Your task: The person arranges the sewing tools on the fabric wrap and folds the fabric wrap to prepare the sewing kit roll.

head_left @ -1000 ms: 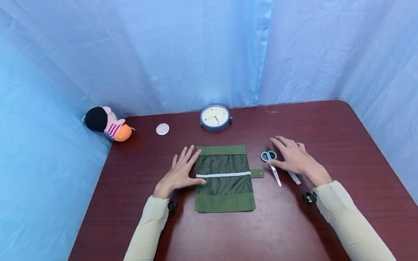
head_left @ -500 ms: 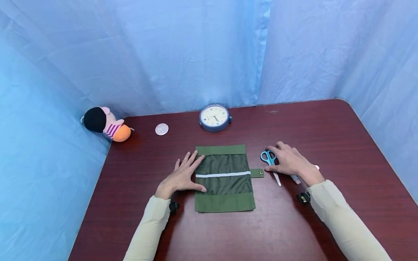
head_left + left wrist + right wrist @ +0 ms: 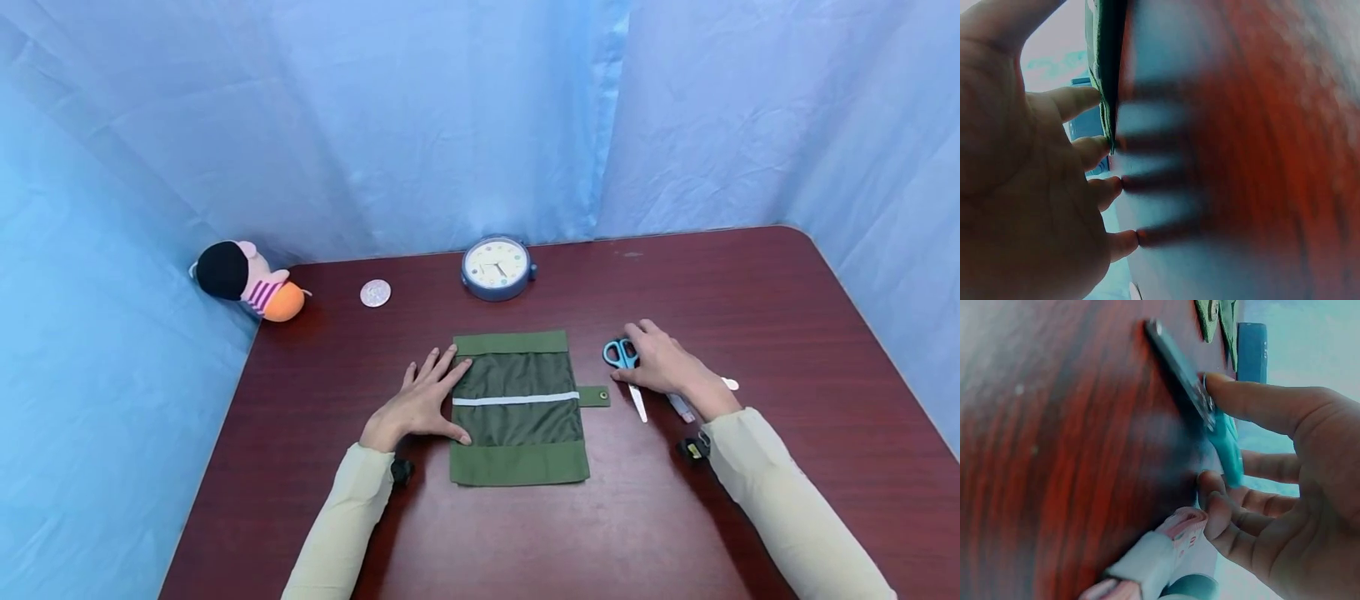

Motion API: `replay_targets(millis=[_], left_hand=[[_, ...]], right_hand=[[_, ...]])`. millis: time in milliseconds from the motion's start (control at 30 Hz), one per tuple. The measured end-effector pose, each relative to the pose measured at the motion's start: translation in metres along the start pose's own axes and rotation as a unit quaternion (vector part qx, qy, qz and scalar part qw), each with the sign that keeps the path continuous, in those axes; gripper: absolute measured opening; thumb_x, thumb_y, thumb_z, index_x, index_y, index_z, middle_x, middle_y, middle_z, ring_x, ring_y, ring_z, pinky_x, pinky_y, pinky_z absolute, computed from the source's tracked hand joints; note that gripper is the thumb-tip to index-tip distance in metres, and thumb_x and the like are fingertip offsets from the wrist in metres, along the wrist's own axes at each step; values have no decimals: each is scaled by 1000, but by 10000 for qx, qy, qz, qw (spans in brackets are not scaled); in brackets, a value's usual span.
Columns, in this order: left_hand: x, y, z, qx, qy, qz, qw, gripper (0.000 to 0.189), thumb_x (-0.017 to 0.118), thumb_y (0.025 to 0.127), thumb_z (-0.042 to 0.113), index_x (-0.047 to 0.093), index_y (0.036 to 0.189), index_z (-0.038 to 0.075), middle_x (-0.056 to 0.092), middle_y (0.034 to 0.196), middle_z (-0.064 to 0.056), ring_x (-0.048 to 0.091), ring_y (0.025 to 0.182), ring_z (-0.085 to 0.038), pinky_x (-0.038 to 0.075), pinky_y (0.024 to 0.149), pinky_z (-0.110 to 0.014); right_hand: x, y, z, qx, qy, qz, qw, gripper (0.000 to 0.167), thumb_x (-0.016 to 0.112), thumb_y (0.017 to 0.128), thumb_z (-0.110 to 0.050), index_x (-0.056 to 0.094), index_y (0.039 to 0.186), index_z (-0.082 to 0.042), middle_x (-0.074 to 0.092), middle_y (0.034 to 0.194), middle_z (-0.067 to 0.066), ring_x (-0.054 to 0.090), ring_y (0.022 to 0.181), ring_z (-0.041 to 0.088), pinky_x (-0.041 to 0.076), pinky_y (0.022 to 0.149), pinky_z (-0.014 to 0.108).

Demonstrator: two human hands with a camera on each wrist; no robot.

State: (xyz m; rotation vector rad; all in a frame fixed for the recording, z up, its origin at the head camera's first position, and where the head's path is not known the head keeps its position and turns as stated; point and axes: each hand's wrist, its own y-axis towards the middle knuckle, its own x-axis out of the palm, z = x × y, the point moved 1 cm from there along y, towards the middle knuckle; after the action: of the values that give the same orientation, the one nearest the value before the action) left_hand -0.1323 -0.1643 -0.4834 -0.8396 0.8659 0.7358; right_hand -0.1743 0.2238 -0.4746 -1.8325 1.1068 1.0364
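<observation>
My left hand [image 3: 420,404] rests with spread fingers along the left edge of a green fabric roll-up pouch [image 3: 517,421], which lies unfolded with a white band across it. In the left wrist view, the fingertips [image 3: 1124,244] reach down to the table and the pouch's edge. Right of the pouch's snap strap [image 3: 594,397], my right hand [image 3: 667,362] pinches turquoise-handled scissors [image 3: 1225,447], thumb near the pivot and curled fingers on the far side of the handles. The blades [image 3: 637,405] are closed and point toward the front.
Beneath the right hand lies a folded pink tape measure [image 3: 1188,525] in a pale band. Behind the pouch stands a blue clock [image 3: 495,268]. A pale round disc [image 3: 375,293] and a plush toy [image 3: 258,285] are at the back left. Blue curtains [image 3: 420,125] surround the dark red table [image 3: 525,542].
My right hand has come down and its thumb and fingers have drawn together at the scissors. The left hand has lowered slightly along the pouch's edge. The pouch has stayed in place.
</observation>
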Motion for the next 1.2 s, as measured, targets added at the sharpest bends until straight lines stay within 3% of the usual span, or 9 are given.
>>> replay_targets(millis=[200,433,667,933,1200], left_hand=[[-1,-1,0,43,17,-21,10000,117,86,69,56,23,161,21,2,171,-10,1,158,-40,8,121,-70],[0,0,0,-12,81,-54,10000,117,86,69,57,22,161,23,0,172,-9,0,158,-39,7,122,-69],[0,2,-1,-58,93,-97,9999,117,85,69,58,22,161,24,0,172,-7,-1,159,-37,7,122,-68],[0,2,-2,-50,168,-119,9998,117,85,69,59,22,161,24,0,172,-8,0,159,-37,8,122,-69],[-1,2,-1,-74,140,-138,9998,117,86,69,57,22,161,24,1,172,-8,1,159,-37,7,122,-68]], right_hand=[[-3,4,3,-16,701,229,9973,48,78,86,-20,49,120,-2,64,96,20,62,80,26,49,65,37],[-10,6,5,-55,1056,386,9936,34,71,93,-18,56,120,-4,59,79,10,49,65,18,39,59,30],[-21,9,3,-21,1665,498,9848,23,64,99,-19,62,116,-4,73,87,14,64,65,17,50,59,29],[-30,17,-2,365,2441,641,9669,28,64,99,-20,62,121,-3,74,107,24,72,70,19,60,64,33],[-24,33,-12,347,3331,431,9412,29,63,99,-13,60,123,3,75,96,21,72,69,19,61,65,37]])
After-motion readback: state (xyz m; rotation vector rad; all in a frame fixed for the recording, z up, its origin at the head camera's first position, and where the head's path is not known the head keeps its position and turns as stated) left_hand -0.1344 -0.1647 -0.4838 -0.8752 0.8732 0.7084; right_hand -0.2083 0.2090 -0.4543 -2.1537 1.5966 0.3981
